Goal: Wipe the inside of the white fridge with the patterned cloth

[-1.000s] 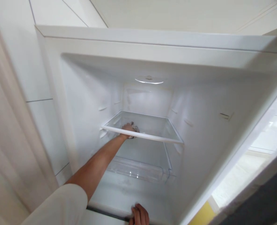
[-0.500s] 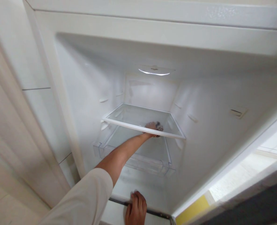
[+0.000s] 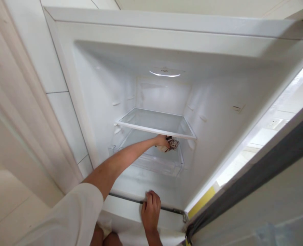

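Observation:
Inside an open refrigerator [image 3: 95, 89], my left hand [image 3: 162, 140] is closed round a bunched brown-and-white patterned cloth [image 3: 173, 143]. It is beneath the front rim of the glass shelf [image 3: 156, 119], over the lower clear drawer or shelf [image 3: 153, 164]. I cannot tell whether the cloth touches the surface below. My right hand [image 3: 151, 208] lies at the refrigerator's lower front edge [image 3: 125, 199], its fingers bent over the dark strip there. Some of its fingertips are hard to make out.
A refrigerator door [image 3: 264, 191] with a dark gasket stands open at the right. A light [image 3: 164, 73] is set in the compartment's ceiling. Shelf ribs stick out of both side walls. White tiles [image 3: 61, 106] and a pale door frame [image 3: 25, 89] flank the left side.
My left hand has come forward with the cloth, from behind the upper shelf's rim to below it. The view has shifted, and my right hand stays at the lower edge.

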Available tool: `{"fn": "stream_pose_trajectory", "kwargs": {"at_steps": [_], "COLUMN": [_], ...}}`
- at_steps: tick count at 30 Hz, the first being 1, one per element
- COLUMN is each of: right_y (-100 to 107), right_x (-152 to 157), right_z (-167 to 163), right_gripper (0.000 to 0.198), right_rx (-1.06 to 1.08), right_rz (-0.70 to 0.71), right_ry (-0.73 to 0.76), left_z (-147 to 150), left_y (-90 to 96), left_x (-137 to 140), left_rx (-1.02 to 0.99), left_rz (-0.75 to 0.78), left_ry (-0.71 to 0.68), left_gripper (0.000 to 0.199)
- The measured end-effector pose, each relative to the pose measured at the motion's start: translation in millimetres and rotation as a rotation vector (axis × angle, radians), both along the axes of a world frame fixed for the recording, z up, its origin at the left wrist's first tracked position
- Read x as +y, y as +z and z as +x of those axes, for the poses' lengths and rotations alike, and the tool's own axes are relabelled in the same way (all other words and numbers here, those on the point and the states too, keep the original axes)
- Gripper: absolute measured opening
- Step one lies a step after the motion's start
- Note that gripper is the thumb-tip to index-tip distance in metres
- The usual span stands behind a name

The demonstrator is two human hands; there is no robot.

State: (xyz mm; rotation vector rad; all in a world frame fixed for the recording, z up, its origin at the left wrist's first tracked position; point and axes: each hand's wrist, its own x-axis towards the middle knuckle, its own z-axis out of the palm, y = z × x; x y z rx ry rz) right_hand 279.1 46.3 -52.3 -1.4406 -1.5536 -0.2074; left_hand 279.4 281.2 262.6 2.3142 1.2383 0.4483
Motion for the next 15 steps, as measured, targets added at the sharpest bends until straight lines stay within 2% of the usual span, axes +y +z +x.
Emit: {"fn": "stream_pose_trajectory", "kwargs": {"at_steps": [5,7,9,11,13,15], "right_y": [3.2,4.9,9.8,20.0,37.0,61.1], "right_x": [-0.9,-0.2,3.0,9.5,18.5,27.6], "right_z": [4.8,6.4,6.6,4.8,1.1,-3.7], "right_gripper": [0.044,0.040,0.034,0.031,0.042,0.053], "right_rx": [0.081,0.172,0.371,0.692,0.959,1.118], "right_rz": [-0.029,-0.057,-0.118,-0.197,-0.255,-0.282], "right_ry": [0.071,0.119,0.178,0.217,0.226,0.263], "left_z": [-24.6,-34.3,-44.6,-55.5,-67.0,-79.4], "left_y": [2.2,2.7,2.7,2.9,3.9,6.1], "left_x": [-21.9,-30.2,-38.4,-45.2,-49.4,-50.1], "left_rx": [0.031,0.039,0.050,0.057,0.069,0.102], "left_rz": [0.021,0.025,0.018,0.015,0.019,0.029], "left_ry": [-0.104,-0.138,-0.175,-0.207,-0.219,-0.210], "left_gripper": [0.053,0.053,0.051,0.048,0.047,0.046]}}
